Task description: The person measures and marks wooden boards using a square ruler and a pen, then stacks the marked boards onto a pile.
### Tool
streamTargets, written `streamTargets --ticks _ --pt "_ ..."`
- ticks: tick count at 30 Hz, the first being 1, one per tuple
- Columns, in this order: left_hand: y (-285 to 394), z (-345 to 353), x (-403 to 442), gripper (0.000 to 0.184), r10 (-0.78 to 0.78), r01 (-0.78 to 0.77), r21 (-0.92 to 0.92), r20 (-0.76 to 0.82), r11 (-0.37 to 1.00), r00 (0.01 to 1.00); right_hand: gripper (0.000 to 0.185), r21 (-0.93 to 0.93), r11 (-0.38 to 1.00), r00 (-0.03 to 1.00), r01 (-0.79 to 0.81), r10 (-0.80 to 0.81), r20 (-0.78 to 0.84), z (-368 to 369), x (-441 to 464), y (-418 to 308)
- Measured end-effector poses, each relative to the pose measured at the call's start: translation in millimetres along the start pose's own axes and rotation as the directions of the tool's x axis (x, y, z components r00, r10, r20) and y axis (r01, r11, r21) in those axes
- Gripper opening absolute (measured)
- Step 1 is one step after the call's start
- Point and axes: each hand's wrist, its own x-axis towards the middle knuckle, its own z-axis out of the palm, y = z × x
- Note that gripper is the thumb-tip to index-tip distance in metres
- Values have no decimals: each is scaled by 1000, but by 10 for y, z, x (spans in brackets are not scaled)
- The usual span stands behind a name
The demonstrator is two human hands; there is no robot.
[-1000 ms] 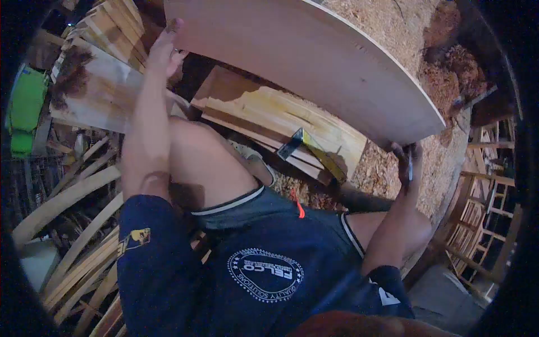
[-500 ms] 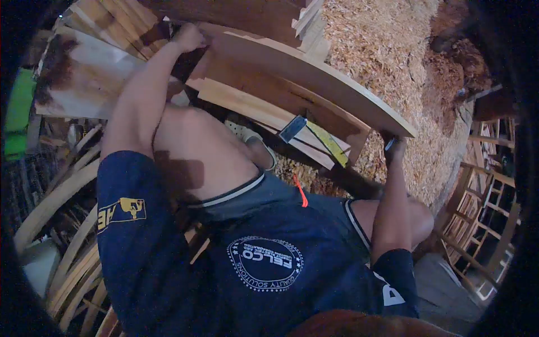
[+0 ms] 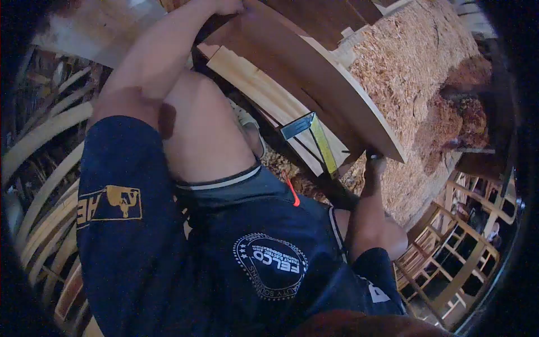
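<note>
Pinching one board (image 3: 323, 78) by end: right hand (image 3: 375, 162); left hand (image 3: 229, 7) seemingly clasping other end; one try square (image 3: 319, 136) near.

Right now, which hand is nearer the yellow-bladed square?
Right: the right hand is a short way right of the square in the picture; the left hand is farther off, toward the upper left.

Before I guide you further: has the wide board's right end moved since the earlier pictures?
Yes: the right end of the wide board has come inward, nearer the yellow-bladed square.
</note>
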Motion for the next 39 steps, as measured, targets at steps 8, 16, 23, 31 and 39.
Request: streamTargets --ticks 8,16,23,31,39 --pt "956 -449 -341 26 -99 77 418 31 905 995 41 205 977 995 -60 40 97 157 -145 -563" --pt "1267 -568 -444 44 -251 248 190 -9 950 968 48 189 971 988 -146 132 86 161 -169 -551" --pt "1358 -623 -524 57 -308 307 227 -35 924 951 47 -21 998 991 51 -48 127 129 -158 -483" --pt "1207 -578 -496 24 -229 224 119 32 967 973 43 118 993 999 -7 2 42 151 -141 -419" --pt "1168 -529 -470 28 -151 151 260 -23 954 988 39 80 996 998 -32 28 51 150 -211 -524"
